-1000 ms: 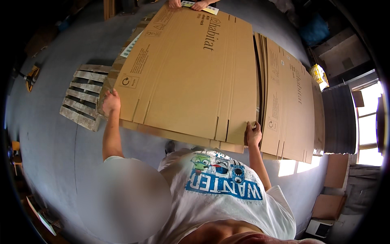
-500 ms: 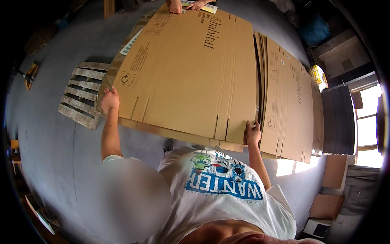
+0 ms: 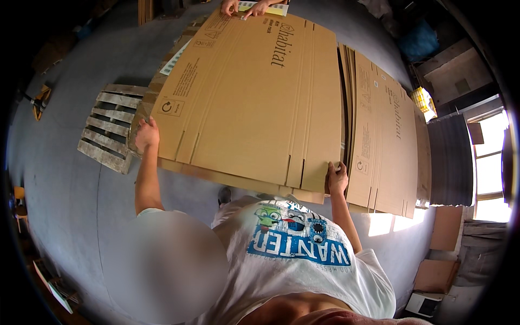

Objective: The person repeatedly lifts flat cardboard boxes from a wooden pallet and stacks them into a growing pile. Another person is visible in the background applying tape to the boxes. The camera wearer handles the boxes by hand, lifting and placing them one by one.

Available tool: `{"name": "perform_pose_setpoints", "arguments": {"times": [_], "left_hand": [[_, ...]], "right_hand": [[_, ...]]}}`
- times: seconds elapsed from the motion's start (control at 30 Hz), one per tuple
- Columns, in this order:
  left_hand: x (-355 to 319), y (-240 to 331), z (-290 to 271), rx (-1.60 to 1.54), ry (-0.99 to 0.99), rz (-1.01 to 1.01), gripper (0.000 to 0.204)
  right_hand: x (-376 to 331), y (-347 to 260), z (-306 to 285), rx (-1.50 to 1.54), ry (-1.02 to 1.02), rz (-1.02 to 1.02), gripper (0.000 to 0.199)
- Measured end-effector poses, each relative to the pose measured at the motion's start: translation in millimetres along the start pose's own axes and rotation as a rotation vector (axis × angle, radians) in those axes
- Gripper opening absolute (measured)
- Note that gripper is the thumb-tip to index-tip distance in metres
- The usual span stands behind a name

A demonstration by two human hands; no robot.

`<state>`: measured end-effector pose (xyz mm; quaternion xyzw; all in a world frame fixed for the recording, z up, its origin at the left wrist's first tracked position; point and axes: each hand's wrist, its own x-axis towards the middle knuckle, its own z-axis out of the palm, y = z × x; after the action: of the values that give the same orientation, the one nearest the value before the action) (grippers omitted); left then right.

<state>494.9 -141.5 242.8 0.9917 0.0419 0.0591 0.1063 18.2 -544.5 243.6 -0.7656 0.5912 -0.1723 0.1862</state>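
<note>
Large flat brown cardboard sheet | left hand gripping its near-left corner, arm outstretched | right hand clutching its near-right corner | resting atop cardboard stack

The big cardboard sheet covers most of the stack of flat boxes under it, and only their right-hand part and a few edges show. It hides much of the wooden pallet too. The fingers of the left hand curl under the sheet's corner, out of sight. On the right hand, the fingertips slip behind the sheet's edge. At the far end, another person's hands are cut off by the top edge. A round blurred patch hides the lower left.
</note>
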Motion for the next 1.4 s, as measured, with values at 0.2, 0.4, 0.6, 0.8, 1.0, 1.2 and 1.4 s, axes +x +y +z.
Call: {"name": "perform_pose_setpoints", "arguments": {"times": [0.2,0.4,0.6,0.8,1.0,1.2,1.4], "left_hand": [[-1.4,1.2,-0.6,-0.012,0.017,-0.008,0.048],[-0.1,1.2,0.1,0.003,0.002,-0.010,0.048],[1.0,1.3,2.0,0.004,-0.001,-0.012,0.048],[0.2,0.5,1.0,-0.010,-0.001,0.008,0.048],[0.6,1.7,0.5,-0.024,-0.006,0.007,0.048],[1.0,1.3,2.1,0.024,-0.002,0.011,0.050],[-4.2,7.9,1.9,0.032,0.010,0.048,0.050]], "right_hand": [[0.6,4.4,3.0,0.015,0.016,-0.007,0.062],[2.7,7.7,6.0,0.041,0.044,-0.013,0.057],[2.6,7.4,4.4,0.047,0.017,0.003,0.057],[-0.6,0.7,-1.1,0.028,-0.024,0.016,0.060],[-0.7,1.7,-0.1,0.031,-0.001,0.001,0.059],[1.1,2.9,1.4,0.016,-0.005,0.014,0.059],[-1.4,8.5,-0.9,0.028,0.001,0.012,0.059]]}}
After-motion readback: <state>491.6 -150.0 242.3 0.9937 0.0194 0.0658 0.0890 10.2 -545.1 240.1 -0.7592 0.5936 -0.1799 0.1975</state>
